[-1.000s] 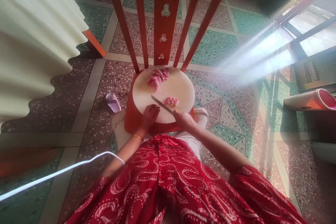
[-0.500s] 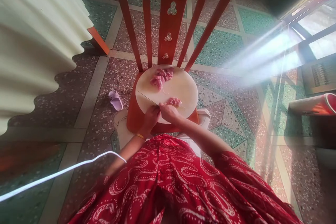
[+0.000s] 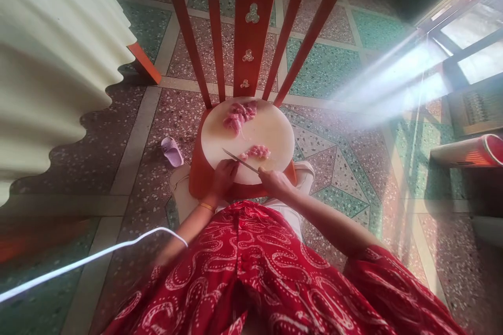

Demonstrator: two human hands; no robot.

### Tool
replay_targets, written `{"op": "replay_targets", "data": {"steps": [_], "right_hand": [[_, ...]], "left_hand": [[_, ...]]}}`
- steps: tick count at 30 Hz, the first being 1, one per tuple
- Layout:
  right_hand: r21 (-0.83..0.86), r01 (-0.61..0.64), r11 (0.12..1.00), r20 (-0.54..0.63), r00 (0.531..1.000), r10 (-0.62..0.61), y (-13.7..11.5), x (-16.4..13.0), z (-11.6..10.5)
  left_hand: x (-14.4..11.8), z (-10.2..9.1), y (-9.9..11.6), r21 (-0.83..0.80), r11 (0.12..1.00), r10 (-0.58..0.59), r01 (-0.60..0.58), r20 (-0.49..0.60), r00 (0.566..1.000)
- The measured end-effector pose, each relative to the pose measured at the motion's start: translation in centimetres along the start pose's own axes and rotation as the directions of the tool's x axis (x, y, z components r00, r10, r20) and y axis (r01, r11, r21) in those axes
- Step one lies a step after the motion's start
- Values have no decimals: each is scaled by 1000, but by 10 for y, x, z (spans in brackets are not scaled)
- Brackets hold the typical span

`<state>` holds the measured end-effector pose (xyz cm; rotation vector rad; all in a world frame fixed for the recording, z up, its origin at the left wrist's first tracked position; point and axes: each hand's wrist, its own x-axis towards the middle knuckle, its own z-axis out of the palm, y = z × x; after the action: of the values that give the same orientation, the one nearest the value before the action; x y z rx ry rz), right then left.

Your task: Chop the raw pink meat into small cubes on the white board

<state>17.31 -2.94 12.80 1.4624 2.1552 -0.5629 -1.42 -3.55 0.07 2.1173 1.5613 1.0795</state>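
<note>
While the right hand grips the knife and the left hand rests curled at mid-frame, one small meat pile lies cut on the round cutting board, a larger uncut clump waiting toward the top.

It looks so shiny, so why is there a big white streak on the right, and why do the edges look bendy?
Head view: sunlight through the window flares into a hazy streak; wide lens bends and blurs the edges; cutting board and meat stay clear.
</note>
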Motion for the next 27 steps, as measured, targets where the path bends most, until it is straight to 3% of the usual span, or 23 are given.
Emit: {"op": "replay_targets", "data": {"steps": [6,12,16,20,27], "right_hand": [[5,34,999,19,999,-34,-16,22,-5],[21,138,990,-80,987,-136,-39,60,-14],[1,106,994,-37,994,-106,-18,39,-1],[-46,-32,998,2,999,32,12,9,9],[15,27,1000,-14,1000,-27,-2,-4,-4]], "left_hand": [[1,3,-3,11,1000,-11,11,11,1000],[4,2,-2,31,999,-8,7,33,999],[3,1,-3,39,999,-6,5,14,1000],[2,1,-5,41,999,6,-8,40,999],[1,3,-2,66,998,-17,15,21,1000]]}}
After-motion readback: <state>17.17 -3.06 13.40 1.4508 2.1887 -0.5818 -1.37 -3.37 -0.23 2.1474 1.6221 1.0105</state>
